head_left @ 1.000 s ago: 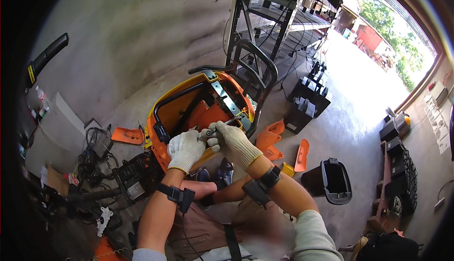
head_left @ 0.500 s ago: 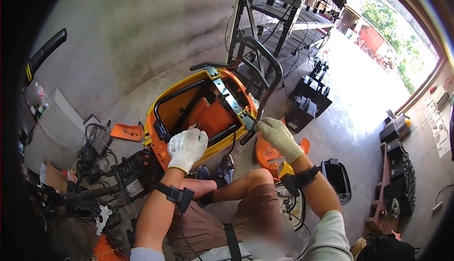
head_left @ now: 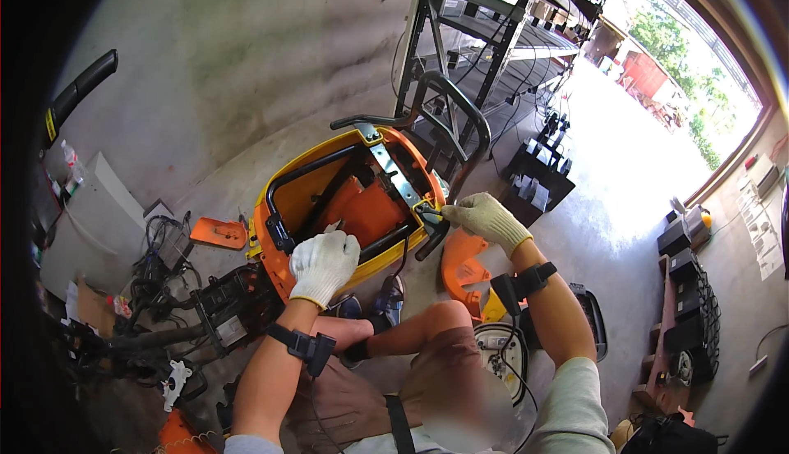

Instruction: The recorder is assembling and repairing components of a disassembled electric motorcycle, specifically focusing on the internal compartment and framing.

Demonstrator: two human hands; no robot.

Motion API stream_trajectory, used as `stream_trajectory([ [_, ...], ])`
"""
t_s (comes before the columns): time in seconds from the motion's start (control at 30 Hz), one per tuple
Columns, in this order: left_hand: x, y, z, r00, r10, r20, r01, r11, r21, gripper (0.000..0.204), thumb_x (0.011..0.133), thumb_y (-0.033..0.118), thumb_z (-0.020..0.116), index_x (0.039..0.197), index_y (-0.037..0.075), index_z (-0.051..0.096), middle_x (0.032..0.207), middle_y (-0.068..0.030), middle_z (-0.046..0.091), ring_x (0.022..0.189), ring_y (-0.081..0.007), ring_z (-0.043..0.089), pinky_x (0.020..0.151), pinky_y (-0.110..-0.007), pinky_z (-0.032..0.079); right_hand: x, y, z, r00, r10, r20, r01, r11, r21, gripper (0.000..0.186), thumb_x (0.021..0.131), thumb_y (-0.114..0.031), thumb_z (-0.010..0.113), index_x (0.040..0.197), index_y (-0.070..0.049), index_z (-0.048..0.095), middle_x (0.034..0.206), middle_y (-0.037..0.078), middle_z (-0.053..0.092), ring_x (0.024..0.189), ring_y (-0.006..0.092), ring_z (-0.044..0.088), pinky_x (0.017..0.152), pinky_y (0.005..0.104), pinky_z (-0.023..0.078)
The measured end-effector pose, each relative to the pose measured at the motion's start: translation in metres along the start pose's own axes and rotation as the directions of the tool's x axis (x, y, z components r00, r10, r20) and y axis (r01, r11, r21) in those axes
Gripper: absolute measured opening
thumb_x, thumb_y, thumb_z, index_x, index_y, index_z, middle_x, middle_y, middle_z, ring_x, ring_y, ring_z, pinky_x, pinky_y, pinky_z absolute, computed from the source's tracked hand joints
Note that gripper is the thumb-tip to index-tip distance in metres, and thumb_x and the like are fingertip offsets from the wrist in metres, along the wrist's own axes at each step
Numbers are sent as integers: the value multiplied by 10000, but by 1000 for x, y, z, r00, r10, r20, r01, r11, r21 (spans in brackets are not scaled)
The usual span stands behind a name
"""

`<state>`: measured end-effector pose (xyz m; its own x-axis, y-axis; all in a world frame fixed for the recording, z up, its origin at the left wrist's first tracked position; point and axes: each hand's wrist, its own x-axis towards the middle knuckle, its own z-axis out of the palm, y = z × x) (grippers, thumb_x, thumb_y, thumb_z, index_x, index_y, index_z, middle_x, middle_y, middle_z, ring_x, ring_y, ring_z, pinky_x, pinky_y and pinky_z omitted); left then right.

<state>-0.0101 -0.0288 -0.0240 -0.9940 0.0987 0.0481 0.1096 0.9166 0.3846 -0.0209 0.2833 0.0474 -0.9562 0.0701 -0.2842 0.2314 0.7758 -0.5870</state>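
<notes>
An orange-and-yellow vehicle body section (head_left: 271, 181) stands before me, its top open around a black tube frame. A silver metal bracket (head_left: 392, 171) crosses its right side, with bolts at the ends. My right hand (head_left: 486, 220), in a knit work glove, is pinched at the bracket's near yellow corner. A short dark metal piece (head_left: 431, 210) reaches from its fingertips to that corner; its kind is unclear. My left hand (head_left: 325, 267), gloved in white, is closed over the near rim. Something small and pale (head_left: 333, 226) pokes out of its fingers.
A bent black tube rack (head_left: 472, 117) rises behind the body. Left lie a cable-covered black frame (head_left: 238, 310) and an orange cover piece (head_left: 219, 232). Orange parts (head_left: 462, 269) and a round white lamp-like part (head_left: 500, 347) lie right. Black battery-like boxes (head_left: 538, 175) stand beside a shelf (head_left: 485, 31).
My right hand has shifted slightly up and left, turning at the bracket corner. The metal piece between its fingers lies at a different angle. My left hand stays almost in place.
</notes>
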Motion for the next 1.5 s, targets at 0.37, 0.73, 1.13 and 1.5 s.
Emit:
stream_trajectory([
  [0.37,-1,4,-5,999,-30,38,29,999,13,439,1005,397,510,966,82,814,983,-225,785,949,-437,767,892,-547,602,25,9,-19,995,-45,89,43,999,24,625,830,-608,809,953,5,795,800,90,718,714,213,705,608,375,583],
  [0.73,3,0,-3,994,-46,100,42,998,42,506,1009,421,475,1369,193,748,1007,-237,776,972,-440,756,923,-554,584,27,0,-21,1000,12,-13,-13,995,-101,709,831,-649,805,946,50,767,777,134,696,716,253,697,632,402,580],
  [1.13,1,1,-3,998,-24,58,24,1000,2,471,1000,416,496,1071,62,798,987,-243,774,955,-456,754,913,-561,583,-51,-2,68,984,69,167,-138,882,451,519,1099,-499,587,995,-23,765,722,58,694,523,132,591,519,305,473],
  [1.5,2,3,-2,997,-48,55,47,999,16,466,985,380,482,981,50,811,986,-257,777,946,-453,765,910,-559,596,-31,-44,126,918,-152,365,-332,207,920,311,1168,-353,503,1168,-70,633,1036,103,770,647,145,685,541,285,560],
])
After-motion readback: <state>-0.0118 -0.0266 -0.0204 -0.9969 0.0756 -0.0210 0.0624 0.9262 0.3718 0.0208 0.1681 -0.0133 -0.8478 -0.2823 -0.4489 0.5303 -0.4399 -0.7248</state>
